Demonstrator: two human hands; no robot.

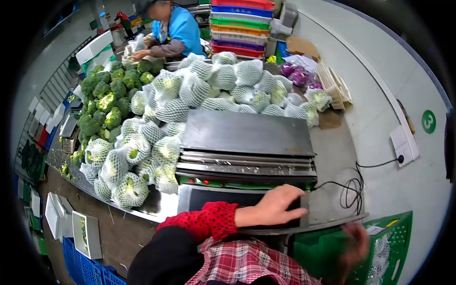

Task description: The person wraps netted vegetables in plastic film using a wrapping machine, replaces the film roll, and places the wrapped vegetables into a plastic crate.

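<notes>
My left hand (275, 206), in a red dotted sleeve, reaches over the black plate (199, 199) at the front of a metal machine with rollers (244, 164). Its fingers are stretched out, and nothing shows in them. To the right, my right hand (354, 244) is smeared by motion over a green crate (406, 228), so its fingers cannot be made out. Inside that crate lie net-wrapped items (379, 259). Broccoli heads in white foam nets (130, 190) are piled left of the machine and behind it.
Bare broccoli heads (107, 102) are heaped at the left. Across the table a person in blue (183, 31) handles a foam net. Stacked coloured crates (241, 28) stand behind. A black cable (354, 190) coils beside the right wall. Blue crates (85, 266) sit on the floor.
</notes>
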